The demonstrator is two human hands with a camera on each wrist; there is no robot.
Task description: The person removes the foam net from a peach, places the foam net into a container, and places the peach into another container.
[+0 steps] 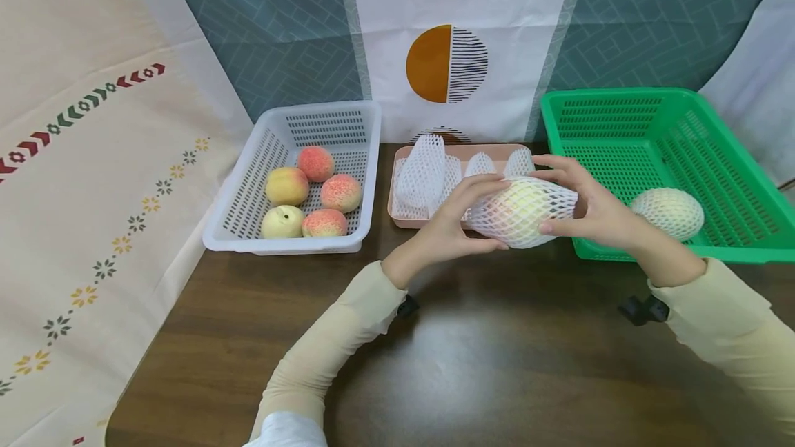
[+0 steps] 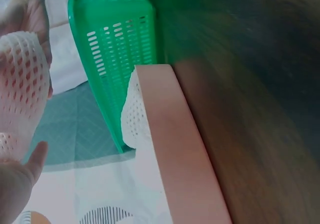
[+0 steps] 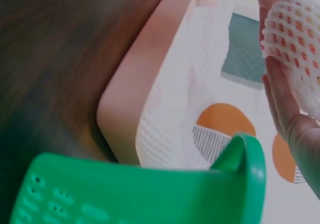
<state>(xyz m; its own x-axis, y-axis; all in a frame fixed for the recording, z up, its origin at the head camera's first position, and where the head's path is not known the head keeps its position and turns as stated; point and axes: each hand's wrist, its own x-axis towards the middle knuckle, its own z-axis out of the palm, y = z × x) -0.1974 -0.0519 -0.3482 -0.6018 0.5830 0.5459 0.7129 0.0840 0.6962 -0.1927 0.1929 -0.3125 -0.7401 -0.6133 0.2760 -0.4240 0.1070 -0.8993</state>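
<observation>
Both hands hold a peach in a white foam net sleeve (image 1: 522, 216), raised over the front edge of a pink tray (image 1: 406, 223). My left hand (image 1: 452, 225) grips its left end, thumb below and fingers above. At the right end my right hand (image 1: 586, 204) holds the net, its thumb across the near side. The left wrist view shows the foam net (image 2: 22, 83) between the two hands. Through the mesh (image 3: 300, 48) in the right wrist view, the fruit's reddish skin shows. Behind, the tray carries several empty-looking foam nets (image 1: 422, 174).
A white basket (image 1: 248, 243) with several bare peaches (image 1: 340, 193) stands left of the tray. On the right, a green basket (image 1: 621, 92) contains one netted fruit (image 1: 668, 214). A patterned cloth hangs behind the brown wooden table (image 1: 261, 323).
</observation>
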